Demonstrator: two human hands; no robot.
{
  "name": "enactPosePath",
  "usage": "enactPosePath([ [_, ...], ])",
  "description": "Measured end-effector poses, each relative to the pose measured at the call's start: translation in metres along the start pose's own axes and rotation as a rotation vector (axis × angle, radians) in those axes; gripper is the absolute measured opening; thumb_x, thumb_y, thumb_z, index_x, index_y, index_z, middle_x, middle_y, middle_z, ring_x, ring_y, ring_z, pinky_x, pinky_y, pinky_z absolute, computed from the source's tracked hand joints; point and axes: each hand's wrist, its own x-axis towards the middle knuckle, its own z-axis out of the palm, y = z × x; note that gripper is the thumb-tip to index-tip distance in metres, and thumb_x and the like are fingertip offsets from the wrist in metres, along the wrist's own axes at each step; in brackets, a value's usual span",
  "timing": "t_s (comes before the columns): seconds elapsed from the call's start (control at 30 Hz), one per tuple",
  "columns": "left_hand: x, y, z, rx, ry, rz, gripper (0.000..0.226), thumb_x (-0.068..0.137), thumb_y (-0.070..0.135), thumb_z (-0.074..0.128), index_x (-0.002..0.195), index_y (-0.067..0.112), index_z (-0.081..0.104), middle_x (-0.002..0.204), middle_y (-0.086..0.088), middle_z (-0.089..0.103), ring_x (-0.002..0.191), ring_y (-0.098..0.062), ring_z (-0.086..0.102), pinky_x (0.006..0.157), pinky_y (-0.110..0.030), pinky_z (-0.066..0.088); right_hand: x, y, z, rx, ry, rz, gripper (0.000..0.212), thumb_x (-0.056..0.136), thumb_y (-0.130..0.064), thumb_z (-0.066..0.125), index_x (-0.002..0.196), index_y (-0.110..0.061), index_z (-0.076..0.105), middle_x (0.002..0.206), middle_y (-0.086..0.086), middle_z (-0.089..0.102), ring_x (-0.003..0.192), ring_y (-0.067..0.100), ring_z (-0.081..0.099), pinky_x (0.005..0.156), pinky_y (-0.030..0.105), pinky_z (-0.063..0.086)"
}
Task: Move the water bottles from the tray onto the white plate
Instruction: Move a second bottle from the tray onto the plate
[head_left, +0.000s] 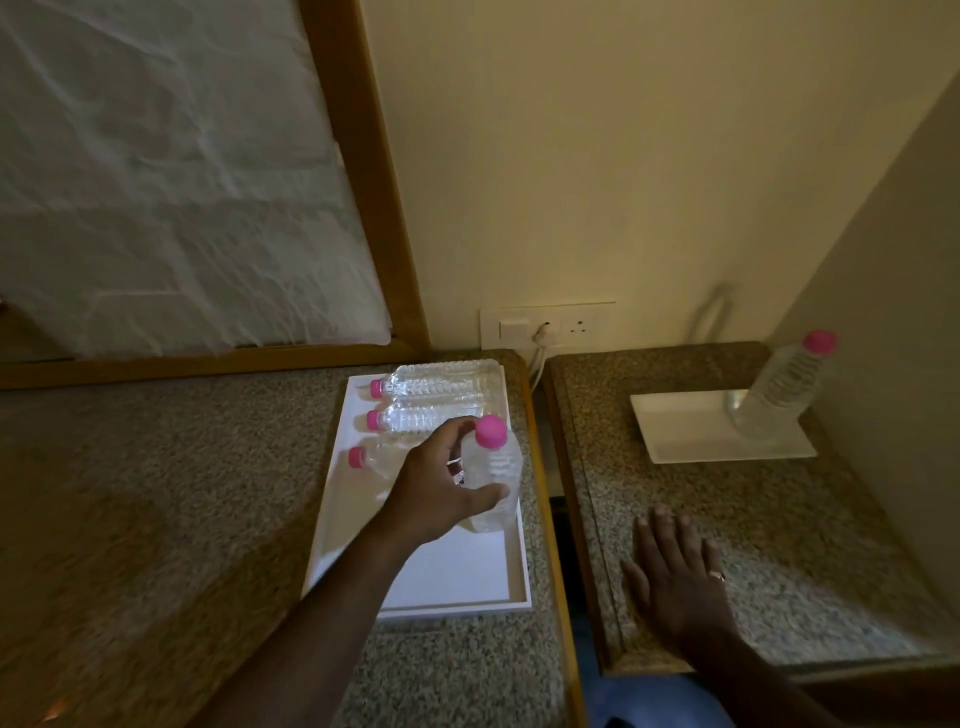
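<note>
A white rectangular tray (447, 582) lies on the left granite counter. Three clear water bottles with pink caps lie on their sides at its far end: the farthest (441, 382), a middle one (410, 417) and a nearer one (376, 457) partly behind my hand. My left hand (436, 483) is shut on a fourth bottle (496, 473), held upright over the tray's right side. A white plate (685, 426) sits on the right counter with one upright bottle (784, 389) at its right end. My right hand (675, 577) rests flat on the right counter, fingers spread, holding nothing.
A dark gap (558, 519) separates the two granite counters, each edged with wood. A wall socket plate (548, 325) with a white plug and cable sits behind the gap. A wood-framed panel (374, 171) rises at the back left. A wall closes the right side.
</note>
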Motion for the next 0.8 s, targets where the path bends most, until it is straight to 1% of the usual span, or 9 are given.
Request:
enactPosePath([
  [0.1,-0.001,-0.004,0.007,0.018,-0.006,-0.061,0.08,0.058,0.035,0.092,0.128,0.036,0.052,0.121,0.012,0.065,0.112,-0.012,0.062,0.095,-0.039,0.054,0.0,-0.001,-0.001,0.028,-0.006,-0.005,0.072,0.095,-0.059,0.013,0.151,-0.016,0.029,0.158,0.014,0.02,0.145,0.038,0.015,0.111,0.062,0.019],
  [0.23,0.006,-0.002,0.014,0.069,0.08,-0.103,0.074,0.055,0.039,0.093,0.12,0.026,0.059,0.11,0.008,0.071,0.102,-0.012,0.067,0.087,-0.036,0.057,-0.003,0.008,-0.004,0.079,-0.008,0.003,0.077,0.093,-0.068,0.011,0.153,-0.021,0.017,0.161,0.009,0.01,0.147,0.031,0.005,0.115,0.056,0.015],
  [0.37,0.022,0.015,0.006,0.033,0.159,-0.141,0.058,0.053,0.032,0.094,0.104,0.027,0.066,0.094,0.008,0.076,0.087,-0.009,0.072,0.074,-0.037,0.06,-0.007,0.036,-0.013,0.083,-0.033,0.024,0.081,0.092,-0.071,0.012,0.153,-0.019,0.022,0.16,0.011,0.018,0.147,0.031,0.01,0.116,0.054,0.015],
  [0.4,0.03,0.023,0.008,0.029,0.174,-0.131,0.055,0.053,0.033,0.094,0.101,0.028,0.067,0.09,0.01,0.077,0.084,-0.007,0.072,0.069,-0.034,0.059,-0.009,0.048,-0.015,0.081,-0.044,0.035,0.081,0.092,-0.072,0.011,0.152,-0.019,0.022,0.16,0.011,0.018,0.147,0.031,0.01,0.116,0.053,0.013],
  [0.47,0.041,0.041,0.008,0.016,0.201,-0.078,0.053,0.054,0.033,0.094,0.101,0.028,0.068,0.089,0.011,0.077,0.083,-0.005,0.072,0.069,-0.028,0.054,-0.006,0.064,-0.019,0.075,-0.04,0.034,0.082,0.091,-0.073,0.007,0.153,-0.02,0.02,0.161,0.011,0.016,0.147,0.03,0.008,0.116,0.052,0.009],
  [0.57,0.066,0.076,0.038,0.006,0.133,0.044,0.058,0.054,0.029,0.094,0.104,0.031,0.066,0.095,0.009,0.075,0.086,-0.001,0.071,0.07,-0.021,0.054,-0.002,0.095,-0.02,0.079,-0.036,0.056,0.084,0.089,-0.077,0.004,0.153,-0.024,0.016,0.161,0.008,0.008,0.147,0.027,-0.001,0.117,0.05,0.004],
  [0.67,0.094,0.101,0.086,-0.001,0.049,0.134,0.058,0.055,0.02,0.094,0.103,0.033,0.064,0.095,0.011,0.073,0.083,0.005,0.069,0.064,-0.01,0.051,0.006,0.114,-0.021,0.079,-0.042,0.047,0.083,0.092,-0.075,0.011,0.152,-0.019,0.024,0.159,0.012,0.014,0.146,0.03,0.002,0.116,0.051,0.006],
  [0.73,0.115,0.108,0.124,-0.022,-0.005,0.152,0.058,0.057,0.018,0.093,0.108,0.022,0.064,0.1,0.006,0.073,0.086,0.001,0.07,0.068,-0.013,0.053,0.012,0.122,-0.024,0.07,-0.039,0.029,0.082,0.092,-0.074,0.018,0.15,-0.017,0.031,0.158,0.014,0.018,0.146,0.036,0.012,0.114,0.054,0.01],
  [0.8,0.136,0.112,0.163,-0.026,-0.047,0.131,0.064,0.058,0.021,0.093,0.113,0.019,0.062,0.105,0.003,0.073,0.091,-0.003,0.07,0.074,-0.021,0.056,0.016,0.126,-0.024,0.075,-0.017,0.014,0.081,0.092,-0.074,0.022,0.15,-0.018,0.031,0.159,0.014,0.017,0.145,0.037,0.014,0.113,0.056,0.01],
])
